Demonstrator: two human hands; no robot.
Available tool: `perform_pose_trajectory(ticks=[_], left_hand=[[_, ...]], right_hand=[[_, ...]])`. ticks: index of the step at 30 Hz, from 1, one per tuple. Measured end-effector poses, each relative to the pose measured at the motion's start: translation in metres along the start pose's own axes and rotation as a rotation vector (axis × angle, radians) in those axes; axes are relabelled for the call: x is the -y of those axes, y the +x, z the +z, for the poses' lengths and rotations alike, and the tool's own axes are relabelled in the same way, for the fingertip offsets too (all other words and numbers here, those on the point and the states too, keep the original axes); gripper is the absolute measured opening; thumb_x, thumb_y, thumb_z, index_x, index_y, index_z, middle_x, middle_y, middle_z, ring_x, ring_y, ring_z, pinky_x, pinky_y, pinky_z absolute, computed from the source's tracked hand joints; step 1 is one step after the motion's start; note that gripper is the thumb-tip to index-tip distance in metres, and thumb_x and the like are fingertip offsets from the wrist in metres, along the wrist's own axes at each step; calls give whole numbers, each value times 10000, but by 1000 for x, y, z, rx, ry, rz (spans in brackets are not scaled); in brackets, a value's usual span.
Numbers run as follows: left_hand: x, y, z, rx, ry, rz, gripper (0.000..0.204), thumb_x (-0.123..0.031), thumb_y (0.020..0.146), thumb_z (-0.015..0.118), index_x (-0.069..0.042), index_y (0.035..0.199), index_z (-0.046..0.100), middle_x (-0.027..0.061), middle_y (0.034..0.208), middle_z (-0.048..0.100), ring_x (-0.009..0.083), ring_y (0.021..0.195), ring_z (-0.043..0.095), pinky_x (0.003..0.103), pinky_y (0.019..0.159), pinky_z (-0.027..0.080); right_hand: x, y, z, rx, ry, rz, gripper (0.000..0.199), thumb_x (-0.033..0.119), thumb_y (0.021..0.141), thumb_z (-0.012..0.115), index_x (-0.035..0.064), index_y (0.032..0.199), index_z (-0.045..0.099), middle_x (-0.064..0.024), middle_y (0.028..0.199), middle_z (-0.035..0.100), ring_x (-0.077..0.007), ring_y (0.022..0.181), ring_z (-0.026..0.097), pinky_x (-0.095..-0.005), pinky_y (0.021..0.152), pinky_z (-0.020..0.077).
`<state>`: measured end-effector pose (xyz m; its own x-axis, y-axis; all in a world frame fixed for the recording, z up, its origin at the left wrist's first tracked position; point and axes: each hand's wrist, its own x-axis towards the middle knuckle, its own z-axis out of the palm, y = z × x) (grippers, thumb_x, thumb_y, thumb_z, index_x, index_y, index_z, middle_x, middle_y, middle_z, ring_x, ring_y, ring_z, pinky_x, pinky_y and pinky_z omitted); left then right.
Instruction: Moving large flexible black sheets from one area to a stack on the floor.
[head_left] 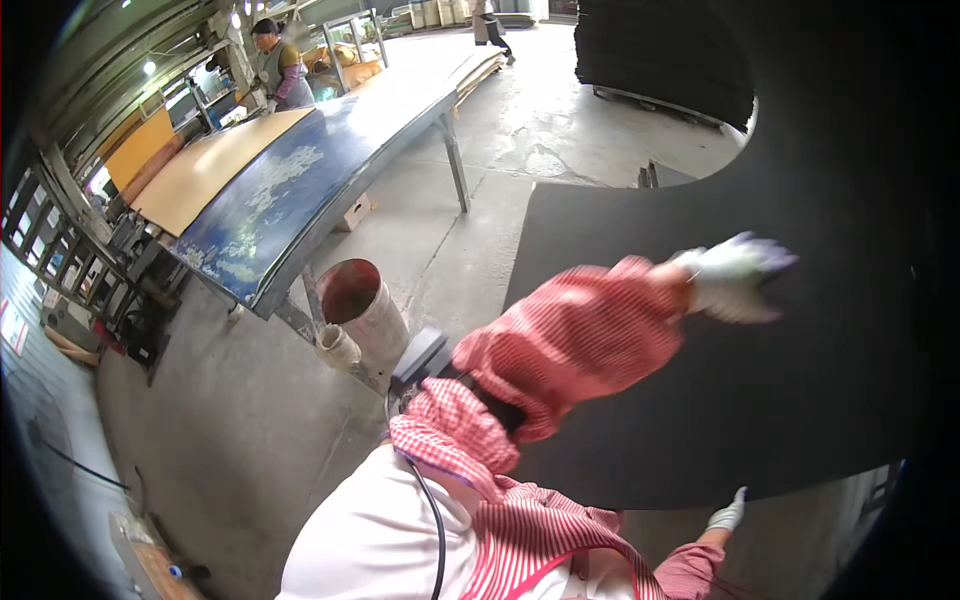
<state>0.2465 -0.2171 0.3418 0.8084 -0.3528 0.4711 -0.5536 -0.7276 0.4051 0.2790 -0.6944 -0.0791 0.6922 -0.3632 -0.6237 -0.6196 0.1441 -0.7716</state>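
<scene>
A large black sheet (760, 400) fills the right half of the view and lies tilted in front of me. My left hand (735, 275), in a white glove with a red-and-white checked sleeve, reaches across and rests on the sheet's upper face. It is blurred by motion, with the fingers stretched out. My right hand (728, 515), also gloved, grips the sheet's lower edge from beneath, and only its fingers and part of the sleeve show.
A long blue-topped table (300, 190) carries a tan board (205, 170) at the left. A grey bucket (365, 305) stands by its leg. A person (282, 68) works at the far end. A stack of dark sheets (660, 50) sits at the back right on the concrete floor.
</scene>
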Motion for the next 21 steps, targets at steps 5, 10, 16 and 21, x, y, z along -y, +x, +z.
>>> perform_pose_trajectory(ticks=[5, 10, 16, 21], left_hand=[[126, -180, 87, 111, 414, -810, 856, -511, 792, 550, -103, 1438, 163, 167, 1496, 99, 362, 1383, 26, 531, 1092, 7], [173, -414, 107, -222, 467, -1290, 1023, -543, 684, 690, 70, 1367, 241, 268, 1253, 483, 352, 1171, 477, 367, 974, 384], [148, -467, 175, -413, -713, -1488, 511, -246, 836, 646, -25, 1247, 437, 114, 1094, 571, 236, 946, 574, 335, 832, 485], [120, -414, 170, -511, -1016, -1350, 461, -229, 831, 654, -32, 1207, 475, 81, 1080, 579, 218, 927, 580, 343, 795, 501]], right_hand=[[-51, -56, 21, 295, 447, -36, 772, 594, 785, 557, 52, 1321, 433, -103, 1325, 471, -258, 1238, 403, -391, 1064, 254], [-37, -135, 98, 471, 382, -11, 538, 355, 787, 662, 11, 1182, 541, -72, 1188, 548, -213, 1098, 500, -342, 970, 363], [-31, -98, 67, 418, 533, -76, 430, 324, 765, 710, 30, 1061, 601, -50, 1062, 609, -179, 956, 572, -336, 883, 442], [21, -58, 63, 339, 283, -354, 600, 437, 767, 695, -34, 1122, 586, -67, 1084, 598, -166, 1007, 534, -302, 943, 385]])
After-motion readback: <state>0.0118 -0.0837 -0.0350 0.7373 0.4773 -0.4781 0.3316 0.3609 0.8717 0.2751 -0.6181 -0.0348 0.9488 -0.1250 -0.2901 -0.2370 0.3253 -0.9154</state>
